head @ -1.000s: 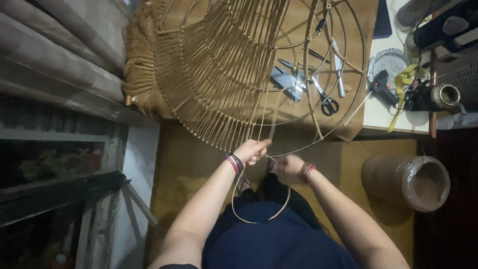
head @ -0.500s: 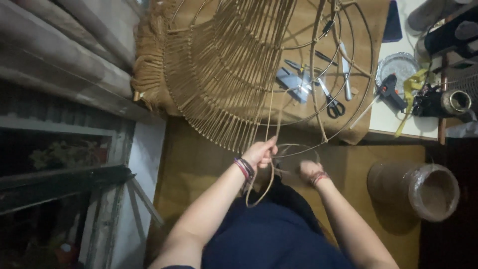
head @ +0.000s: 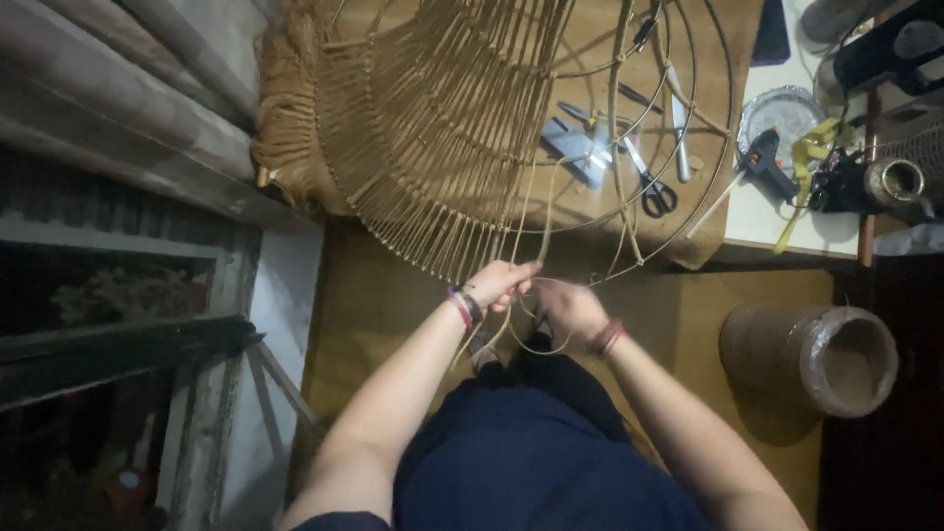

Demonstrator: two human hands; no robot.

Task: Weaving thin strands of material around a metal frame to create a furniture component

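Note:
A round wire frame (head: pixel 688 118) lies tilted over a cloth-covered table, half wrapped with tan cord strands (head: pixel 442 128). My left hand (head: pixel 500 283) pinches a tan cord (head: pixel 536 211) right at the frame's lower rim. My right hand (head: pixel 568 310) sits beside it, fingers closed on the same cord, whose loose loop (head: pixel 536 349) hangs below both hands. Bracelets sit on both wrists.
Scissors (head: pixel 651 187), a grey tool (head: pixel 580 147), a pen-like stick (head: pixel 678 123) and a glue gun (head: pixel 762 162) lie on the table beyond the frame. A wrapped cord spool (head: pixel 811 356) rests on the floor at right. A wall ledge (head: pixel 118 128) runs along the left.
The hanging cord loop has shrunk and been drawn up toward my hands. Both hands have stayed at the frame's lower rim, the right one now closer to the left.

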